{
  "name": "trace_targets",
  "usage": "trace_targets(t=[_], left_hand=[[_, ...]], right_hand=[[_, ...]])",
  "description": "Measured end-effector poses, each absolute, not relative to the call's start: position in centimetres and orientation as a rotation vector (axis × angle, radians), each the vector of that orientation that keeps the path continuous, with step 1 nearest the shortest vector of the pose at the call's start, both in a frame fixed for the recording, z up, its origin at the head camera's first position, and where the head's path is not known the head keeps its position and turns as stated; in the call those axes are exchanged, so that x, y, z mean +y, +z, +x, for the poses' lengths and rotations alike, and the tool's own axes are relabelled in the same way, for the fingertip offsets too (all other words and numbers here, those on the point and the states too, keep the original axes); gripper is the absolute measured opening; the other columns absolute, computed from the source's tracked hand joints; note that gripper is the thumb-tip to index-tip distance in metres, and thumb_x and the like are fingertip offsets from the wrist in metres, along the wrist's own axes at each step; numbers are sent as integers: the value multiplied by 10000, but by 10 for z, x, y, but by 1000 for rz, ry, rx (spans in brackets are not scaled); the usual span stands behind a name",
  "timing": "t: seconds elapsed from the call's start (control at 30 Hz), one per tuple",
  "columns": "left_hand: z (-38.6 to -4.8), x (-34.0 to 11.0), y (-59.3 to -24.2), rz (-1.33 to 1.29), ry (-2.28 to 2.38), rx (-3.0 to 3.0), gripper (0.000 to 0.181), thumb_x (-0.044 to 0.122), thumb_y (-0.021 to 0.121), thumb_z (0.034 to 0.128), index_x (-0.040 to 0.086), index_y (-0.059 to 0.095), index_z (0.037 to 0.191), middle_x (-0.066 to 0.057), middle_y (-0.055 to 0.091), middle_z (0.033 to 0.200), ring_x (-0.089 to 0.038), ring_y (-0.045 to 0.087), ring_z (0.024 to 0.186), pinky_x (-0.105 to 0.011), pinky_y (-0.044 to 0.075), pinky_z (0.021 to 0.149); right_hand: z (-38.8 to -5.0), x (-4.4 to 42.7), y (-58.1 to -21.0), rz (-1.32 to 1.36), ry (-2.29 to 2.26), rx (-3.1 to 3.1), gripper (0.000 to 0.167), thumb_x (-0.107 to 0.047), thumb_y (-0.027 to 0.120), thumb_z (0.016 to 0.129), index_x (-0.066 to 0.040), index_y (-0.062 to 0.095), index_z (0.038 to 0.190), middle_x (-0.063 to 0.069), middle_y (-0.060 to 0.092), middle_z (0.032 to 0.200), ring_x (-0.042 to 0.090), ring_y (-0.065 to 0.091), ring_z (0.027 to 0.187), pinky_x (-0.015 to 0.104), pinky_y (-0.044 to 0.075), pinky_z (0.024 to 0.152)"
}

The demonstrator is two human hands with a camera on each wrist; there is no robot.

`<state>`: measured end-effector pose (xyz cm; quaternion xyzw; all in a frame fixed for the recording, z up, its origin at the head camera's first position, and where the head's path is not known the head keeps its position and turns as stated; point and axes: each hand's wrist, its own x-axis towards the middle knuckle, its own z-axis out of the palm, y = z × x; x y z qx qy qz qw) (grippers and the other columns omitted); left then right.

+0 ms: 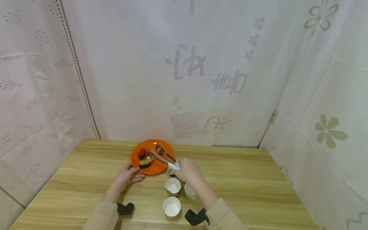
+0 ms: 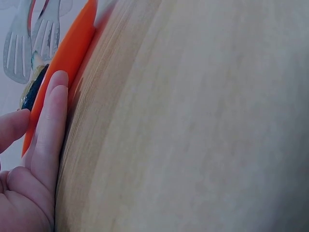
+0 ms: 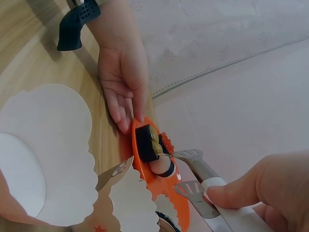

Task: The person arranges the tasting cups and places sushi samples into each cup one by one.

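My left hand [image 1: 126, 177] holds the near-left rim of an orange plate [image 1: 156, 167], thumb at the rim and fingers along the underside, as the left wrist view shows. On the plate sit a red-topped sushi piece [image 1: 142, 154], a green-topped one [image 1: 144, 164] wrapped in black, and a white piece with a dark band [image 3: 162, 166]. My right hand [image 1: 188, 171] grips metal tongs with white handles [image 3: 241, 217]. Their slotted heads [image 3: 189, 154] are spread apart over the plate, beside the white piece, with nothing visibly clamped between them.
Scalloped paper cups stand near the right forearm: a front cup [image 1: 172, 207], a middle cup [image 1: 173, 187] and a greenish cup [image 1: 190, 191]. Another cup [image 1: 171, 172], partly hidden by the right hand, has something dark in it. A patterned curtain [image 1: 161, 95] hangs behind the wooden table [image 1: 244, 191].
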<state>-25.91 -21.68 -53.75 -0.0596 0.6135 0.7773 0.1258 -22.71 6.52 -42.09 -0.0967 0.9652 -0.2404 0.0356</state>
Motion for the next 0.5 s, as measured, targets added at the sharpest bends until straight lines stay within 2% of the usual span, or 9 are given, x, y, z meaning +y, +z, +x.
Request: trace_targets(t=[0.17, 0.37, 0.5], left_hand=[[-259, -217, -537, -152, 2265, 1776, 536, 45, 440, 1017, -40, 164, 1468, -207, 679, 852, -286, 698, 794, -391, 578, 748], [-259, -218, -536, -158, 2259, 1773, 535, 52, 441, 1017, -52, 159, 1459, -206, 679, 856, -283, 698, 801, -388, 576, 756], [-259, -217, -536, -172, 2257, 1781, 522, 52, 446, 1016, -42, 184, 1457, -209, 679, 860, -287, 697, 802, -388, 577, 753]], right_hand=[[-230, 63, -422, -291, -747, 2952, 140, -225, 733, 804, -114, 652, 829, 11, 544, 643, 148, 525, 471, 273, 445, 400], [-232, 60, -421, -259, -807, 2904, 149, -189, 728, 808, -79, 652, 873, 43, 550, 627, 143, 530, 433, 234, 430, 361], [-231, 58, -417, -241, -804, 2890, 138, -181, 717, 804, -76, 627, 807, 47, 543, 606, 136, 507, 401, 215, 400, 338]])
